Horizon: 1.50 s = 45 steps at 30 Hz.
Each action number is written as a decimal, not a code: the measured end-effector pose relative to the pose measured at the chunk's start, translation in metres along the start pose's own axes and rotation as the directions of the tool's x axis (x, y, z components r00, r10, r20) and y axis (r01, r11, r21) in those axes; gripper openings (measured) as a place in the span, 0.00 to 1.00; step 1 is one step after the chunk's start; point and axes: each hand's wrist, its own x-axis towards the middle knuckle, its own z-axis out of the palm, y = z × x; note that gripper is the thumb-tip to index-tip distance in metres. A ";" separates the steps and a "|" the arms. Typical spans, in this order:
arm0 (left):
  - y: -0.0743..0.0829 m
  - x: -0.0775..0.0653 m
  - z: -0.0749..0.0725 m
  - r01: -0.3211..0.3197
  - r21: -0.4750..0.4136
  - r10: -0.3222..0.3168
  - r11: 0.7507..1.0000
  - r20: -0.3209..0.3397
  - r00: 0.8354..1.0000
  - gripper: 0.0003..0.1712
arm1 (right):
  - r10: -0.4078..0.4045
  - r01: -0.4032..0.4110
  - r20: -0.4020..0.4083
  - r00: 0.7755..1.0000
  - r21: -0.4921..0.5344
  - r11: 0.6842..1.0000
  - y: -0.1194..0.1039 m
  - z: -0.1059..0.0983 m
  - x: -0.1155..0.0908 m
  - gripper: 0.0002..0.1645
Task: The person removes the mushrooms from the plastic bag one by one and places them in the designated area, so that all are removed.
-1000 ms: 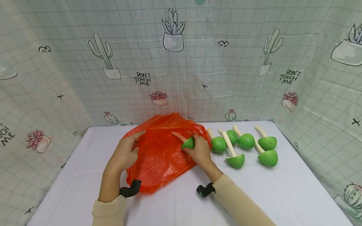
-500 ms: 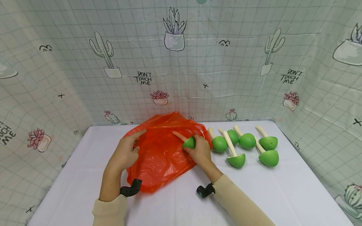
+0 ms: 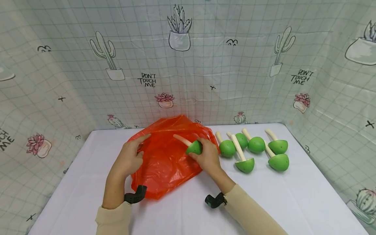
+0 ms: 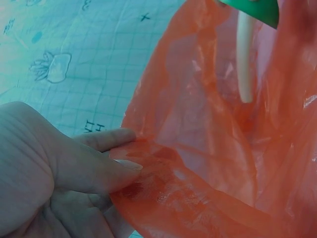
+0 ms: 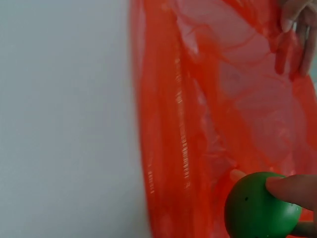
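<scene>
A red plastic bag point(image 3: 164, 173) lies spread on the table with its mouth held apart. My left hand point(image 3: 129, 159) pinches the bag's left edge, thumb inside the film and fingers behind it in the left wrist view. My right hand point(image 3: 209, 156) grips a toy mushroom by its green cap point(image 5: 257, 208), over the bag's mouth. The mushroom's pale stem point(image 4: 244, 59) points away from the right hand, toward the bag's inside. Part of the cap is hidden behind the right fingers.
Several more green-capped toy mushrooms point(image 3: 245, 165) lie in a loose group right of the bag. The white table point(image 3: 176, 215) meets a patterned cloth backdrop point(image 3: 199, 107) at its back edge. Each wrist wears a black camera point(image 3: 136, 195).
The right hand has shifted the mushroom slightly left, and more of its cap shows. Its stem, reddish behind the film earlier, now looks pale. The left hand stays put on the bag.
</scene>
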 end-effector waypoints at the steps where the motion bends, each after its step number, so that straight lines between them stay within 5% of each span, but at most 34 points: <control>1: 0.000 0.000 0.000 0.004 0.002 -0.004 1.000 0.000 1.000 0.38 | -0.008 0.008 -0.001 1.000 0.007 1.000 -0.002 -0.002 -0.001 0.40; 11: 0.003 0.001 0.000 -0.003 0.022 0.003 1.000 -0.004 1.000 0.38 | -0.069 0.069 -0.003 0.998 0.081 0.994 -0.019 -0.029 -0.012 0.40; 26: 0.004 0.001 0.000 0.011 0.029 -0.012 1.000 0.014 1.000 0.38 | -0.053 0.050 0.008 0.999 0.195 0.979 -0.025 -0.075 -0.039 0.41; 34: 0.004 0.000 0.000 0.002 0.013 -0.002 1.000 0.024 1.000 0.37 | -0.049 0.060 -0.059 0.997 0.207 0.976 -0.007 -0.107 -0.043 0.41; 45: 0.004 0.001 0.001 0.004 0.011 -0.004 1.000 0.023 1.000 0.38 | 0.024 -0.008 -0.162 0.986 0.098 0.995 0.046 -0.158 -0.058 0.40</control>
